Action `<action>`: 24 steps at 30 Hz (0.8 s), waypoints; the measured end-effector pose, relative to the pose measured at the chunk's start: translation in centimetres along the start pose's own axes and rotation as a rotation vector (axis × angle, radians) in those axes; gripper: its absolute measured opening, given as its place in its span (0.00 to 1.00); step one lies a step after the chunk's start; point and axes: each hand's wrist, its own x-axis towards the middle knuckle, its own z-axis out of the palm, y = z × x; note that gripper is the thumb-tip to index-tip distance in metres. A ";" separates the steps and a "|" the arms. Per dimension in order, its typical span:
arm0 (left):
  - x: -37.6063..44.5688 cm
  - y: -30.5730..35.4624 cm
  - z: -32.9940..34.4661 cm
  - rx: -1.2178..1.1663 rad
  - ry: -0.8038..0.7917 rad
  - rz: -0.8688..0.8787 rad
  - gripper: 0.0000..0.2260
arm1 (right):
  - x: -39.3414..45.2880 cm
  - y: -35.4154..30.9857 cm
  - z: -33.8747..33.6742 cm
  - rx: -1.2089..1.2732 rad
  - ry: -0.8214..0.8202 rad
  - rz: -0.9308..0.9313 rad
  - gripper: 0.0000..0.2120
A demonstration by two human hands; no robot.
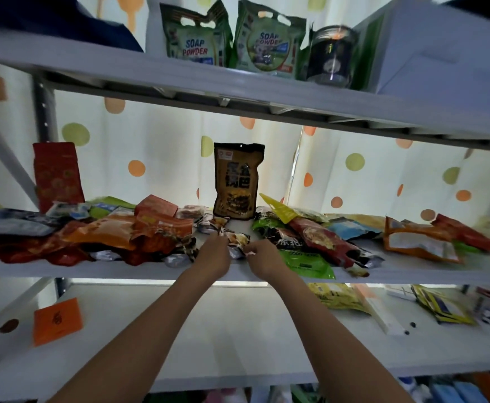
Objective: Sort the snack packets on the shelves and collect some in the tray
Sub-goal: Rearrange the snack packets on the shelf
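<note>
Both hands reach up to the front centre of the middle shelf [412, 271]. The left hand [213, 257] has its fingers curled round the near end of a small dark-printed snack packet [238, 238]. The right hand [262, 257] pinches a small pale packet edge just beside it. The two hands are near each other but not touching.

Surroundings on the middle shelf:
- A tall brown pouch [238, 181] stands upright directly behind the hands, against the dotted curtain [150, 146].
- A heap of orange and red packets [139, 228] lies left of the hands, with a red carton [57, 174] upright at the far left.
- Green, red and blue packets [319, 242] are piled right of the hands; a green packet [307, 263] overhangs the front edge.
- An orange-edged pouch [418, 242] lies further right.

The only bare shelf surface is a narrow strip along the front edge and the small gap where the hands work.

The upper shelf carries two soap powder bags [197, 39], a dark jar [332, 55] and a white box [441, 53]. The lower shelf holds an orange card [57, 321] at left and yellow packets [336, 298] at right, with open white surface between them, beneath the forearms. No tray can be seen.
</note>
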 end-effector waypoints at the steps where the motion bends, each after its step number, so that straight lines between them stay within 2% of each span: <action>1: 0.0 0.1 0.3 0.035 0.009 0.011 0.12 | -0.1 0.1 -0.2 -0.008 0.011 -0.009 0.14; 3: 0.0 0.2 0.7 0.064 0.028 0.051 0.13 | -0.5 0.2 -0.6 -0.010 0.035 -0.048 0.15; 6: -0.2 0.5 1.1 0.043 0.048 0.207 0.16 | -1.1 0.3 -1.4 -0.008 0.082 -0.126 0.16; 9: -0.7 1.0 1.3 0.030 0.056 0.327 0.15 | -1.7 0.3 -2.4 -0.021 0.161 -0.130 0.16; 15: -1.1 0.9 1.3 0.063 0.020 0.378 0.11 | -1.6 1.8 -2.9 -0.102 0.196 -0.129 0.09; 24: -1.0 -0.6 -1.7 0.064 0.041 0.384 0.12 | -1.2 1.5 -2.7 -0.199 0.169 -0.172 0.14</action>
